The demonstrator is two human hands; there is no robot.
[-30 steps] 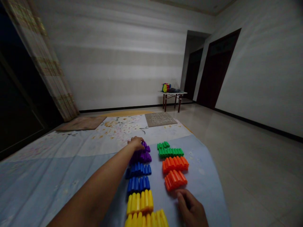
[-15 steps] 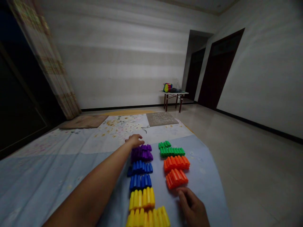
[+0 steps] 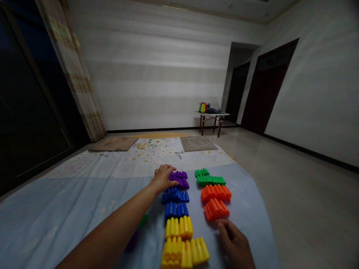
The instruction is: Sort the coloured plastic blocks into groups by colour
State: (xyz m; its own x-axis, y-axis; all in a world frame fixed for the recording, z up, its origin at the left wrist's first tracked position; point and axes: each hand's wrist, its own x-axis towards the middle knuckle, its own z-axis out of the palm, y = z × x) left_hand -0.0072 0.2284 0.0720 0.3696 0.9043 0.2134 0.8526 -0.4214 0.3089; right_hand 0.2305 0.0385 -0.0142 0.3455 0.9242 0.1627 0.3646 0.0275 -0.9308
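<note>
My left hand (image 3: 165, 177) is at the left end of the purple plastic blocks (image 3: 183, 182), its thumb on their near side and its fingers along the far side. Below them lie two groups of blue blocks (image 3: 176, 210) and two of yellow blocks (image 3: 179, 227), all rounded and ribbed. My right hand (image 3: 234, 239) rests curled on the cloth, just below the orange blocks (image 3: 216, 209); nothing shows in its fingers. Beyond the orange ones are green blocks (image 3: 211, 181). My left forearm partly hides a green piece (image 3: 143, 220) and a dark purple piece (image 3: 131, 242).
A pale blue, flowered cloth (image 3: 84, 209) covers the table. Two flat mats, a brown one (image 3: 114, 144) and a grey one (image 3: 198, 143), lie at its far edge. Beyond, on the floor, a small table (image 3: 211, 113) carries a colourful bag (image 3: 204, 108).
My left hand has come nearer from the far edge of the purple blocks to their left end. The whole view has shifted slightly. My right hand keeps its place below the orange blocks.
</note>
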